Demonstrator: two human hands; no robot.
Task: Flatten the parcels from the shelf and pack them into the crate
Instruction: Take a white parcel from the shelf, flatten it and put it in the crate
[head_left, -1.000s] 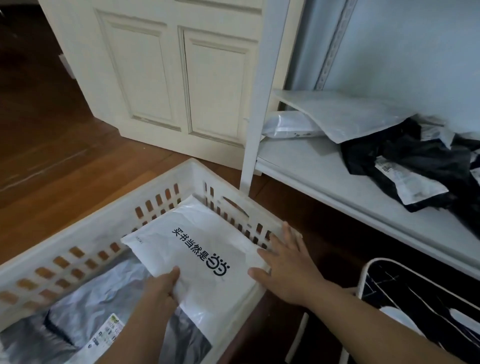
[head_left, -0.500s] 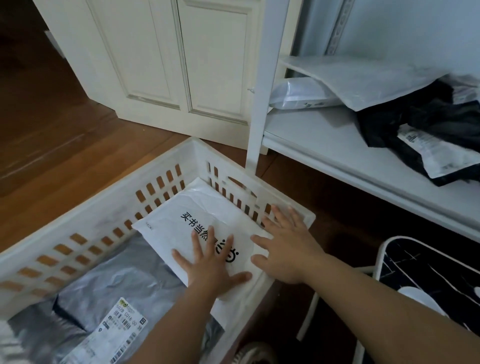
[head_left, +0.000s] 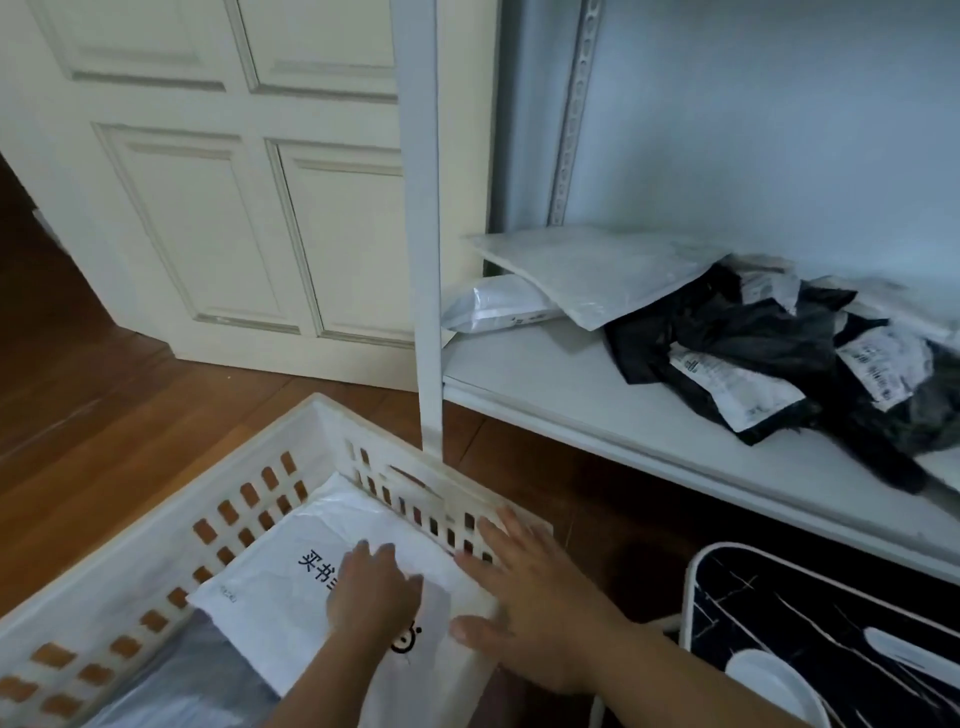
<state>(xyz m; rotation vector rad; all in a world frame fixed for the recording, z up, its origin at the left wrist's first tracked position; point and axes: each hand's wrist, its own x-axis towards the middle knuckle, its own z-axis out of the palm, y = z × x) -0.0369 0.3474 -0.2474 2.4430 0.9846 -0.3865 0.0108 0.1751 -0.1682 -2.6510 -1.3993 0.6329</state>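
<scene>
A white slotted crate (head_left: 156, 525) stands on the wood floor at the lower left. Inside it lies a white parcel (head_left: 291, 577) with black printed characters, on top of a grey parcel (head_left: 197, 680). My left hand (head_left: 371, 597) presses flat on the white parcel's middle. With its fingers spread, my right hand (head_left: 524, 603) rests on the parcel's right edge and the crate's near rim. On the white shelf (head_left: 545, 384) at the right lie a flat white mailer (head_left: 602, 270), a white bag (head_left: 498, 306) under it, and a heap of black parcels (head_left: 769, 353) with white labels.
A cream panelled door (head_left: 234, 197) stands behind the crate. The shelf's white upright post (head_left: 426, 260) rises just past the crate's far corner. A dark marbled stool top with a white rim (head_left: 831, 634) sits at the lower right, under the shelf.
The view has tilted up toward the shelf. My left hand slid further up the white parcel, pressing it down. My right hand stayed at the crate's right rim.
</scene>
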